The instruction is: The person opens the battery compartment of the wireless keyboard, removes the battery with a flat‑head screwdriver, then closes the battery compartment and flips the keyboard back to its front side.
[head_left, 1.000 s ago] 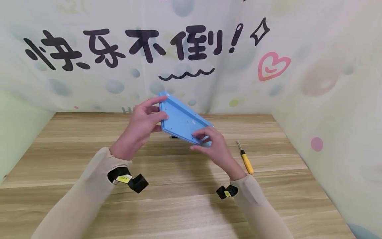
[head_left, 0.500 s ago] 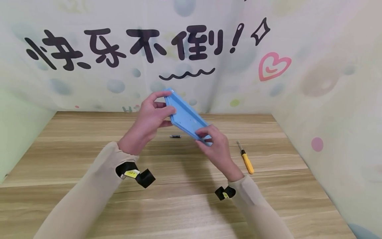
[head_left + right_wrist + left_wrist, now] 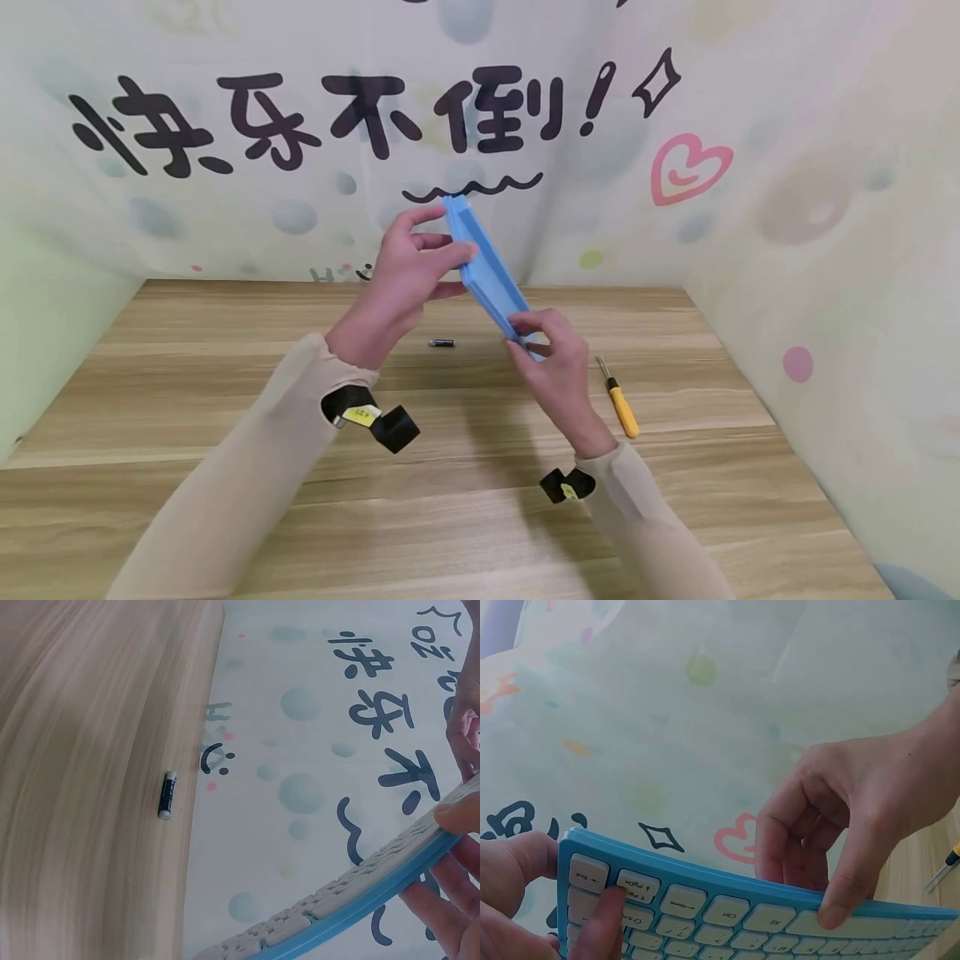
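Note:
A slim blue keyboard [image 3: 492,275] with white keys is held up above the table, tilted, its left end higher. In the head view its blue underside faces the camera; the keys [image 3: 727,909] show in the left wrist view. My left hand [image 3: 408,268] grips the raised end, thumb on one face and fingers on the other. My right hand [image 3: 561,367] pinches the long edge nearer the lower end. Behind the keyboard, a small dark battery [image 3: 442,342] lies on the table. Some right fingers are partly hidden by the keyboard in the left wrist view.
A screwdriver [image 3: 621,404] with a yellow handle lies on the wooden table [image 3: 420,517], right of the right hand. A printed cloth [image 3: 300,217] with black lettering hangs behind the table and along its right side.
The left hand has moved up and to the right with its end of the keyboard. The keyboard has turned steeper and more edge-on, uncovering the battery. The right hand has shifted slightly right.

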Demonstrator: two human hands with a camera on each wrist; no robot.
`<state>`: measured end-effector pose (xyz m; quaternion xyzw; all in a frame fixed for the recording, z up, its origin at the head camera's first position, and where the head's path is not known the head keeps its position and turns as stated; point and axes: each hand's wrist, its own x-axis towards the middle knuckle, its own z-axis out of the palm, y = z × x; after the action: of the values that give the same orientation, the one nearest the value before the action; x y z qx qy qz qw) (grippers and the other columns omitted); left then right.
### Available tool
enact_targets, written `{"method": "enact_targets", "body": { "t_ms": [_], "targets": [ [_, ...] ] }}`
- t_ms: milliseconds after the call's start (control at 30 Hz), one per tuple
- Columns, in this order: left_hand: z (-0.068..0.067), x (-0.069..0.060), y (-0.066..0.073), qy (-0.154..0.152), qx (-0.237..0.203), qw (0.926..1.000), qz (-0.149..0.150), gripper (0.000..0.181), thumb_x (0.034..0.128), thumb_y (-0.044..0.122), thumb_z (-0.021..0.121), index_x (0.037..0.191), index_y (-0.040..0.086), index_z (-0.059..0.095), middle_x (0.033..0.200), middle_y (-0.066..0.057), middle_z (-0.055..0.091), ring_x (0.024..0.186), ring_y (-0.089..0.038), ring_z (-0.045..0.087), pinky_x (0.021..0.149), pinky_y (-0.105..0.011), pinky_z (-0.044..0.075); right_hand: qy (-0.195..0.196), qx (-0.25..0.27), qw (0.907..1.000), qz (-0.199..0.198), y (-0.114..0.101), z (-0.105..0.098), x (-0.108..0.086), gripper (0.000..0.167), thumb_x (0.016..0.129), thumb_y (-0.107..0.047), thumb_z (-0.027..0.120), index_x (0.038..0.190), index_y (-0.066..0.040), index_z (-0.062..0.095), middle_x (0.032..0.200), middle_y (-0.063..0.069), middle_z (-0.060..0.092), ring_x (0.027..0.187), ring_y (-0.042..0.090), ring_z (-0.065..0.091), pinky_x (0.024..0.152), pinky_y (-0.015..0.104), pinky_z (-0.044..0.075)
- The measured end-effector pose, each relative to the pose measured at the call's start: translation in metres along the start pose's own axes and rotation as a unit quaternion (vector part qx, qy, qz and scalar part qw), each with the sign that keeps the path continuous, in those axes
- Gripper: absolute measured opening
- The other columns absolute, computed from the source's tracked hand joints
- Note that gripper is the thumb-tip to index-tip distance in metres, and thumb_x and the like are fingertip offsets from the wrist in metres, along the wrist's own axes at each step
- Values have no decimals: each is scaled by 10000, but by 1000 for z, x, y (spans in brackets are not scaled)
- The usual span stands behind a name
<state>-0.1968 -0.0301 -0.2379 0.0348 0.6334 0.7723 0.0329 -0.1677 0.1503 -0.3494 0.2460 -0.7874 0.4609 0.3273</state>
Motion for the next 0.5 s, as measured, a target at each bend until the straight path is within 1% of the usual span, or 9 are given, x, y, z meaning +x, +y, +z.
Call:
{"method": "enact_targets", "body": {
  "t_ms": [100,233,500],
  "targets": [
    [7,2,4,-2,-138,9999,-66,568,804,45,677,1300,101,405,1100,-170,512,904,-302,608,679,-420,540,110,94,9999,3,0,-1,1,281,735,75,706,998,3,637,889,129,601,811,215,607,626,286,543],
    [14,4,7,-17,-203,9998,-77,549,800,54,685,1290,96,441,1081,-159,527,889,-282,615,679,-437,537,236,57,9997,30,-1,-2,1,289,733,80,705,1004,15,627,887,132,599,816,213,604,624,293,544],
    [22,7,7,-33,-299,9995,-9,533,794,83,704,1268,112,461,1042,-141,513,834,-238,618,650,-433,542,459,197,9987,-23,1,-2,1,278,740,80,693,1002,11,630,882,114,604,801,214,602,606,304,546]
  ]
}}
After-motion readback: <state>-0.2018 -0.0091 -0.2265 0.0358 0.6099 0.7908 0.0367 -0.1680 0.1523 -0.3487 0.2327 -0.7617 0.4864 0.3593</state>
